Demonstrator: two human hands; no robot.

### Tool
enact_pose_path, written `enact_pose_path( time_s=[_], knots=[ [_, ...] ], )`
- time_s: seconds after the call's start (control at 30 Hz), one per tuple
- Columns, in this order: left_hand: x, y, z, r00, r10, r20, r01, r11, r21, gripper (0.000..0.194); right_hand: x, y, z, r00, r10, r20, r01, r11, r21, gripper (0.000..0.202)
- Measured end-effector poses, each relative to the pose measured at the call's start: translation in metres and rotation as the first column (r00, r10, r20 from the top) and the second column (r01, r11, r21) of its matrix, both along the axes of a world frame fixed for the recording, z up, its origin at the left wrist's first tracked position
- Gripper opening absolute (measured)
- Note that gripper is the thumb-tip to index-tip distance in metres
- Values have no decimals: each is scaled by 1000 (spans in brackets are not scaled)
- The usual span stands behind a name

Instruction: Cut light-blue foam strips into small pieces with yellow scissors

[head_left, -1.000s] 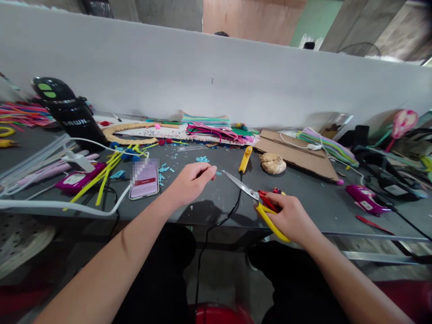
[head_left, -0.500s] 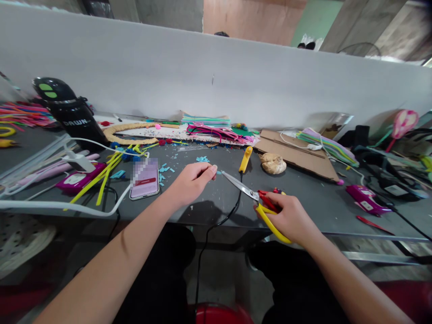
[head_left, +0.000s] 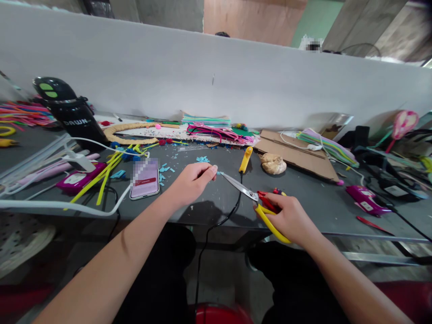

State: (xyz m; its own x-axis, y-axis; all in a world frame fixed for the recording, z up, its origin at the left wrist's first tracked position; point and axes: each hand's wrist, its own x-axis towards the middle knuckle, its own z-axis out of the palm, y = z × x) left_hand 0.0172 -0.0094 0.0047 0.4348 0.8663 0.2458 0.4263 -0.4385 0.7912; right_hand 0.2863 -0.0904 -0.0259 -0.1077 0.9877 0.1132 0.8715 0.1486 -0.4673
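Fingers (head_left: 212,171) of the left hand (head_left: 192,184), to the right of the phone (head_left: 145,191): thumb and forefinger pinched on a small blue strip (head_left: 219,173), its free end projecting toward the scissors (head_left: 241,185). Right hand (head_left: 288,213), farther right of the phone: fingers curled around the scissors' handles. Blades lie nearly together, tips at the strip; whether they grip it cannot be told. Loose blue pieces (head_left: 162,169) lie just beside the phone's right edge; a blue pile (head_left: 202,159) lies beyond and right of the phone. A yellow tool (head_left: 246,159) and, past it, a beige lump (head_left: 272,163) rest well to the phone's right. Yellow stems (head_left: 114,162) lie left of the phone.
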Motion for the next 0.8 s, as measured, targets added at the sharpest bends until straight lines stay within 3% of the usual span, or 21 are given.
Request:
enact_pose_path(
  time_s=[0.2,0.8],
  knots=[
    [0,0,0,1000,15,-8,-15,1000,5,38,0,1,-1,1000,-7,-6,7,1000,-2,26],
    [1,-1,1,1000,19,-9,-19,999,-33,40,0,1,-1,1000,-2,-10,2,1000,-10,17]
  ],
)
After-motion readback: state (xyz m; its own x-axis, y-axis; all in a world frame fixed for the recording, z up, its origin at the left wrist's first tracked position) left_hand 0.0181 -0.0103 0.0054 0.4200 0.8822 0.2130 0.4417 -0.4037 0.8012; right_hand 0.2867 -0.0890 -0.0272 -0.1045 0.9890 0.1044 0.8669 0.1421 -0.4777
